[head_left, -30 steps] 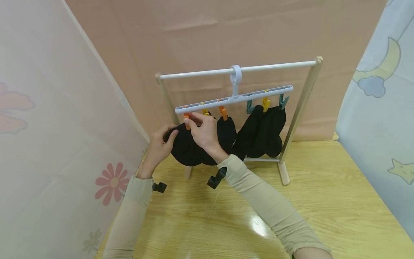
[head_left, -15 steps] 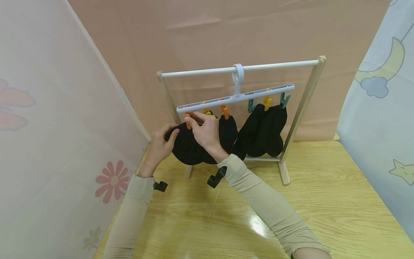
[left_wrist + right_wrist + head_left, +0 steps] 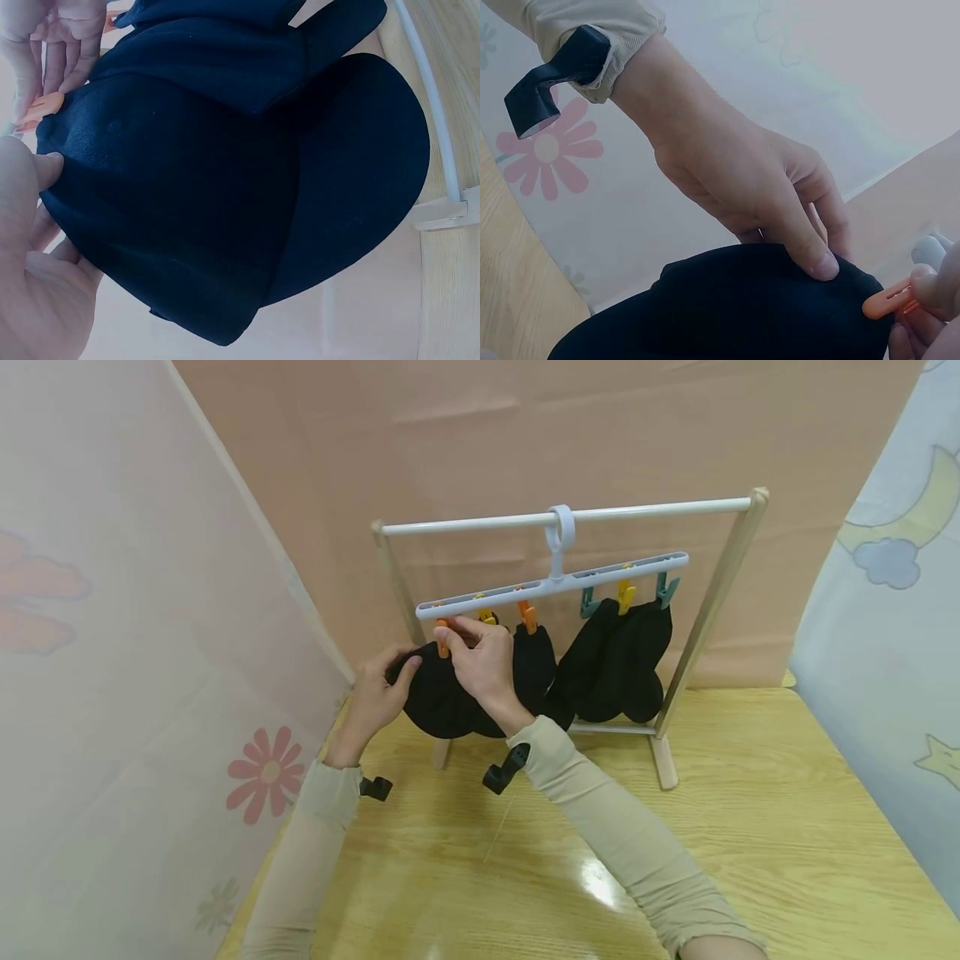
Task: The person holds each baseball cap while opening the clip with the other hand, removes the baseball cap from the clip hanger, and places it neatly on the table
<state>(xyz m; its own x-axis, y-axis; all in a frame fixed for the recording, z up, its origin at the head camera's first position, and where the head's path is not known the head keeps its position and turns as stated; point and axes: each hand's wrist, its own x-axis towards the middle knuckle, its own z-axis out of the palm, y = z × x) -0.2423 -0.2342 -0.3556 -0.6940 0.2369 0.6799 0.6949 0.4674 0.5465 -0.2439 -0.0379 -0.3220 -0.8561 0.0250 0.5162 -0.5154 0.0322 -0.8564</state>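
Observation:
My left hand (image 3: 377, 692) pinches the upper left edge of a black cloth piece that looks like a cap (image 3: 180, 180), thumb in front and fingers behind. In the left wrist view a rounded, brim-like flap lies at its right. My right hand (image 3: 483, 664) pinches an orange clothespin (image 3: 442, 639) between thumb and fingers. This pin hangs at the left end of a pale hanger (image 3: 555, 583), its lower tip over the cloth's top edge. The right wrist view shows the orange pin (image 3: 889, 300) at that edge, close beside my left thumb.
The hanger hangs from the white bar (image 3: 652, 512) of a wooden-sided rack (image 3: 712, 602) on a wood table (image 3: 750, 827). Another black cloth piece (image 3: 615, 660) hangs at its right under teal and yellow clothespins (image 3: 626, 597). A flowered sheet (image 3: 135, 693) stands at the left.
The whole head view has shifted, so the rack and hands appear slightly farther right and higher. Both hands keep the same hold on the cloth and the clothespin.

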